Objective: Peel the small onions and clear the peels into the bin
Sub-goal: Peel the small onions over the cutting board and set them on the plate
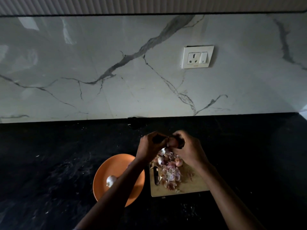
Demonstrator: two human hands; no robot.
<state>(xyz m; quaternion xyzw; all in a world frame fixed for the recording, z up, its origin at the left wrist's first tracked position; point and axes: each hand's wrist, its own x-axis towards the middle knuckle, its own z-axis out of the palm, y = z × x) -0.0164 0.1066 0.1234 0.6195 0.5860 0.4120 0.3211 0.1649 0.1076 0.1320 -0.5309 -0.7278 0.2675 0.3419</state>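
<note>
Small onion [172, 143]: held above the far edge of the cutting board [191, 188], your left hand [150, 146] and right hand [187, 149] each with grip curled round it. Peels [169, 170]: heaped on the board, knife [156, 175] at left. Orange plate [116, 165]: left, one onion, on the black desk [49, 163].

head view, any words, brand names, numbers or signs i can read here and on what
None can be read.
Wall socket plate: a small mark under the socket, too small and blurred to read.
Orange plate, cutting board, knife: no text visible.
</note>
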